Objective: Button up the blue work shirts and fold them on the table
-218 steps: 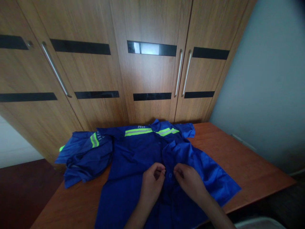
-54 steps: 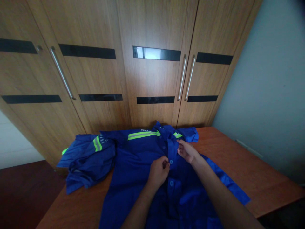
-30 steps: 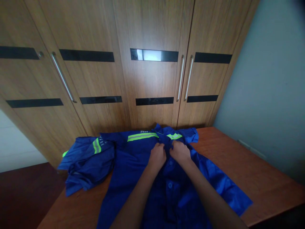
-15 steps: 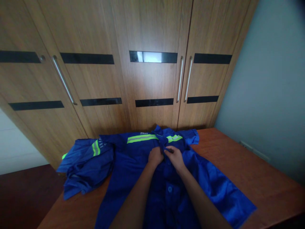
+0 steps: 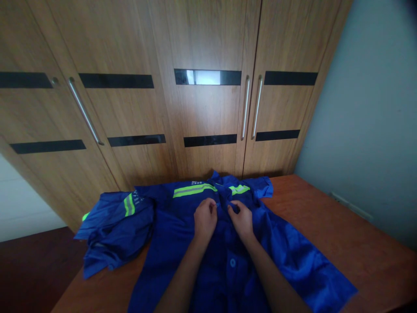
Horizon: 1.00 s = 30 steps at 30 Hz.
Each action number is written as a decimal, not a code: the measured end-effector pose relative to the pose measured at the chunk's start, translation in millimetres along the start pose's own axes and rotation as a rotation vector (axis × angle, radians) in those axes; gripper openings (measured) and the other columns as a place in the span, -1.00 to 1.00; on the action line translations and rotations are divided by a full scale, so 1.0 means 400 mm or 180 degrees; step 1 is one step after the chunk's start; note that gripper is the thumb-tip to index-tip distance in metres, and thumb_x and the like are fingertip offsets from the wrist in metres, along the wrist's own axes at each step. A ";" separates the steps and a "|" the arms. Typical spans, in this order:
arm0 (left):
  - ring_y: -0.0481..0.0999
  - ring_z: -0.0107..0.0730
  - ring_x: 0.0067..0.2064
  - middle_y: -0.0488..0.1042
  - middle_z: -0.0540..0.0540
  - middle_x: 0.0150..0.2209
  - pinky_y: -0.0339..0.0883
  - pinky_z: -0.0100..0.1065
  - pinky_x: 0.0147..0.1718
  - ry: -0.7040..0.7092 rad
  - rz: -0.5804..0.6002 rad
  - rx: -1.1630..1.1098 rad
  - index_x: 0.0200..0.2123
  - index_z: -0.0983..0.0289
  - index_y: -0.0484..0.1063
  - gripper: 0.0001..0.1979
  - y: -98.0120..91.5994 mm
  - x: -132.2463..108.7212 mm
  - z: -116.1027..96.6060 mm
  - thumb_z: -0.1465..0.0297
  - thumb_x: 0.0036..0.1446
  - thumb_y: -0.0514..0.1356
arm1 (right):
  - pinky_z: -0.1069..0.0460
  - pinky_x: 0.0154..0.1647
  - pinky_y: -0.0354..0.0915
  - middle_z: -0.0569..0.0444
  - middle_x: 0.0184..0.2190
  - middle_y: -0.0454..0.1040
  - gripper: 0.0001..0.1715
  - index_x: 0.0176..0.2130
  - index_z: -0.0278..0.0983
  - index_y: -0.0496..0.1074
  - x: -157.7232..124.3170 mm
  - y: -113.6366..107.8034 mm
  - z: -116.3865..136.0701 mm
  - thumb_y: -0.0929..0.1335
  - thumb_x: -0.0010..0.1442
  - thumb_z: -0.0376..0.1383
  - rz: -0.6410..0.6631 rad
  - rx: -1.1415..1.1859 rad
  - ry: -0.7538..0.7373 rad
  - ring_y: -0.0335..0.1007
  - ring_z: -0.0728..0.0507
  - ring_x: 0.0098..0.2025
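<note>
Your left hand [image 5: 205,217] and right hand [image 5: 241,219] sit close together, each curled in a pinch, forearms [image 5: 183,274] slanting from the near side.

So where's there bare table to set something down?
Most room: right, on the tabletop between the blue shirt and the wall. Smaller: front-left, between shirt and bunched fabric. Crowded: the shirt's middle, under left hand and right hand.
</note>
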<state>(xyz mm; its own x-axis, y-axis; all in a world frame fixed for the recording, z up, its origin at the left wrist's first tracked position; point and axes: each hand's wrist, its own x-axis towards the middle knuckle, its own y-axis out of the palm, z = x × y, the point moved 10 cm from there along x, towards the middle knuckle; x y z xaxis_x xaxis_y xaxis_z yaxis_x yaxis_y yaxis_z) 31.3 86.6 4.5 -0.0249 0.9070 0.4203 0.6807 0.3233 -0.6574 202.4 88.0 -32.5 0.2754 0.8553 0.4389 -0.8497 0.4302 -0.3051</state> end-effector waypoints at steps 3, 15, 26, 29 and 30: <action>0.48 -0.39 -0.30 0.49 0.01 -0.37 0.25 -0.42 -0.28 0.0209 0.0087 -0.0112 -0.37 0.22 0.41 -0.86 0.016 -0.015 -0.030 0.55 0.10 0.10 | -0.05 -0.10 0.34 -0.03 -0.29 0.55 -0.78 -0.29 -0.26 0.49 -0.004 -0.001 0.024 0.29 0.10 -0.26 0.0000 -0.0148 -0.0191 0.47 -0.19 -0.22; 0.48 -0.41 -0.32 0.51 0.02 -0.37 0.28 -0.42 -0.28 0.0146 0.0044 -0.0422 -0.37 0.24 0.45 -0.84 0.033 -0.027 -0.018 0.58 0.08 0.11 | -0.05 -0.06 0.36 -0.04 -0.25 0.55 -0.73 -0.21 -0.28 0.51 -0.030 0.040 0.068 0.27 0.12 -0.35 0.0483 -0.0403 -0.0600 0.46 -0.17 -0.17; 0.48 -0.38 -0.32 0.52 0.01 -0.38 0.29 -0.38 -0.23 -0.0089 0.0000 -0.0760 -0.39 0.21 0.50 -0.82 0.038 -0.029 0.013 0.57 0.06 0.13 | -0.07 -0.06 0.38 0.02 -0.21 0.57 -0.66 -0.15 -0.23 0.50 -0.039 0.051 0.064 0.32 0.03 -0.30 0.0750 0.0233 -0.0277 0.49 -0.17 -0.17; 0.52 -0.38 -0.30 0.55 0.02 -0.37 0.34 -0.38 -0.23 -0.0234 -0.0013 -0.1107 -0.39 0.22 0.50 -0.83 0.044 -0.023 0.035 0.54 0.06 0.13 | -0.06 -0.09 0.40 0.03 -0.24 0.58 -0.66 -0.13 -0.23 0.49 -0.041 0.052 0.065 0.35 0.04 -0.26 0.0824 0.0543 -0.0214 0.50 -0.17 -0.19; 0.54 -0.38 -0.31 0.56 0.02 -0.38 0.36 -0.39 -0.25 -0.0300 -0.0011 -0.1241 -0.39 0.23 0.50 -0.85 0.048 -0.021 0.044 0.52 0.06 0.13 | -0.04 -0.12 0.41 0.04 -0.26 0.58 -0.66 -0.12 -0.23 0.49 -0.041 0.054 0.064 0.35 0.06 -0.24 0.0874 0.0649 -0.0179 0.50 -0.16 -0.21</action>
<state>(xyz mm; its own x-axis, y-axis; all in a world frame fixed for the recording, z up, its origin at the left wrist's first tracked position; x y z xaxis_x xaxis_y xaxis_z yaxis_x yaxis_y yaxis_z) 31.7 90.1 -22.9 -0.0824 0.9328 0.3509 0.9068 0.2162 -0.3619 168.0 75.9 -24.7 0.0035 0.9114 0.4115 -0.9626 0.1146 -0.2457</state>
